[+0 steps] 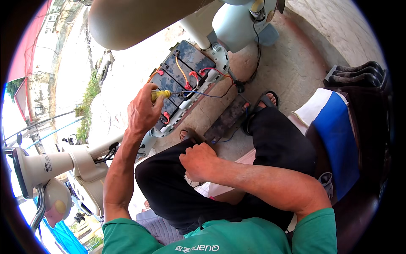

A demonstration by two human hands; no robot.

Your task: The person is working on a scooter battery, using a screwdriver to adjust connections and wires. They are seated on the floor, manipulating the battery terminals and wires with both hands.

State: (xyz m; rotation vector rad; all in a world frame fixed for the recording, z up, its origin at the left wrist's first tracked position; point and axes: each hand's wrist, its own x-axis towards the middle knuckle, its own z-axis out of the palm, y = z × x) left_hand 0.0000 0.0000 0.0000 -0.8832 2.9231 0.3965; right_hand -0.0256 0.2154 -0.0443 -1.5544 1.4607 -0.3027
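Observation:
My left hand [144, 111] is closed round the yellow handle of a screwdriver [161, 94]. The shaft points right, over a row of dark batteries [192, 57] set in the open base of a scooter [223, 59]. Orange, red and blue wires run between the battery terminals, several of them under red caps [188, 86]. My right hand [198, 161] is curled into a fist against my knee, apart from the batteries. Nothing shows sticking out of it, and its palm side is hidden.
A long dark panel [227, 117] with a blue wire lies on the ground between my feet. The scooter's seat [139, 21] overhangs the batteries from above. At the left are scooter handlebar parts [46, 164]. A blue and white item [334, 135] lies on a dark seat at my right.

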